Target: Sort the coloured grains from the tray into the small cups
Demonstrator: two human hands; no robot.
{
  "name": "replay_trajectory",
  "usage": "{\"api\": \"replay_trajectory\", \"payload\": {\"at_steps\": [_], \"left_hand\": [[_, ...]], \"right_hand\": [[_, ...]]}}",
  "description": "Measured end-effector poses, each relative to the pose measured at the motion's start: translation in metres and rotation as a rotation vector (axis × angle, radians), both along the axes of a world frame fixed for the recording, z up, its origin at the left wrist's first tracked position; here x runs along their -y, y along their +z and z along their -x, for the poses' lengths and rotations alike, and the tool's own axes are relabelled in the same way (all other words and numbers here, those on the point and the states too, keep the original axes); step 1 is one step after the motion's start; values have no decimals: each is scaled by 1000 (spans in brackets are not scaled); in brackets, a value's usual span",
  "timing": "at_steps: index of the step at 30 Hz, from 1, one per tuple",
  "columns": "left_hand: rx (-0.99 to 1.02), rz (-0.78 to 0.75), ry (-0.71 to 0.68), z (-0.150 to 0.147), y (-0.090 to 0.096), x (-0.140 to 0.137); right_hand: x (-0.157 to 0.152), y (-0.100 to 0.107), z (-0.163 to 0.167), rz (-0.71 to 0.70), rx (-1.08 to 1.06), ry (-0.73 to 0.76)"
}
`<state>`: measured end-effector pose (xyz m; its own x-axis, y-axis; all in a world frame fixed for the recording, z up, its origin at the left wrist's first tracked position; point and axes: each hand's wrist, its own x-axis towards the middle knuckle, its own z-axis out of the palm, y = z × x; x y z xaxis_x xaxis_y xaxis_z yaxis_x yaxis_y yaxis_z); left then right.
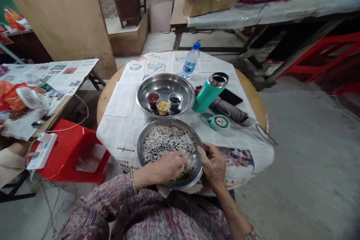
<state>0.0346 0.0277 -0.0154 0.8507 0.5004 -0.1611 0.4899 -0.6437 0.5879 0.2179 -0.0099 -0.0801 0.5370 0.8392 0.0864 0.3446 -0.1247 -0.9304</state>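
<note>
A shallow metal bowl (142,129) sits at the table's near side, holding a spread of white grains (168,138) mixed with dark and yellow bits. My left hand (170,165) is over its near part, fingers bent together among the grains; whatever they pinch is hidden. At the bowl's right rim, my right hand (214,163) is curled with the thumb over the edge; something dark shows between thumb and fingers. Just beyond stands a wider metal basin (143,86) with small clear cups of red beans (153,97), yellow beans (163,105) and black beans (174,100).
Newspaper (118,108) covers the round table. Right of the basin are an uncapped green flask (209,93), its lid (219,122) and a grey cloth item (230,110). A water bottle (191,62) stands behind. A red stool (73,150) with a power strip (42,152) is leftward.
</note>
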Motion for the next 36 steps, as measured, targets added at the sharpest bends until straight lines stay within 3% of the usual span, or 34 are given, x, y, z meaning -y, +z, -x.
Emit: {"api": "replay_trajectory", "payload": {"at_steps": [5,11,17,22,24,28,32,34,36], "left_hand": [[-61,-192,-287,4,9,11],[-47,-512,-246,-10,8,-27],[-240,-425,-36,-7,16,-55],[-386,-300,202,31,30,-32],[-377,-261,195,45,32,-15],[-283,-184,21,46,29,14],[-243,-228,-111,21,22,7],[-259,-280,-62,12,21,-7],[-277,-326,76,11,21,-22]], "right_hand": [[0,1,0,-9,12,0],[0,4,1,-40,48,-1],[-1,3,1,-45,33,1],[0,2,1,-35,15,2],[0,1,1,-32,7,10],[1,-1,0,-16,-4,15],[0,-3,-1,-9,11,-1],[0,-3,-1,-8,10,3],[0,-2,-1,-16,13,1]]}}
